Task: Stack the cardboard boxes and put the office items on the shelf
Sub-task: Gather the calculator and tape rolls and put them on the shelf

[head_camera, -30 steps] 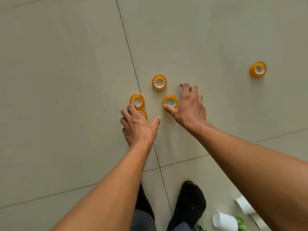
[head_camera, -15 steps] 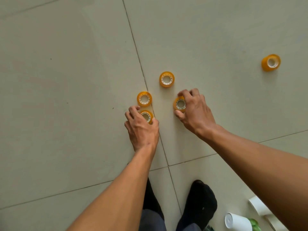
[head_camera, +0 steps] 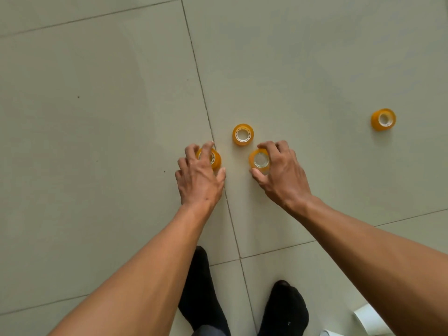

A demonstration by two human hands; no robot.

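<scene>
Tiled floor (head_camera: 97, 117) seen from above, both hands lowered to it. Left hand (head_camera: 198, 178), fingers curled round a tape roll (head_camera: 213, 159) at its 12 o'clock; it has taken the roll held earlier onto the one beyond it. Right hand (head_camera: 282, 174) pinches a second roll (head_camera: 260, 161) at its 10 o'clock, as before. Third roll (head_camera: 243, 134) lies between the hands at 12 o'clock; fourth roll (head_camera: 383, 119) well apart at 2 o'clock
</scene>
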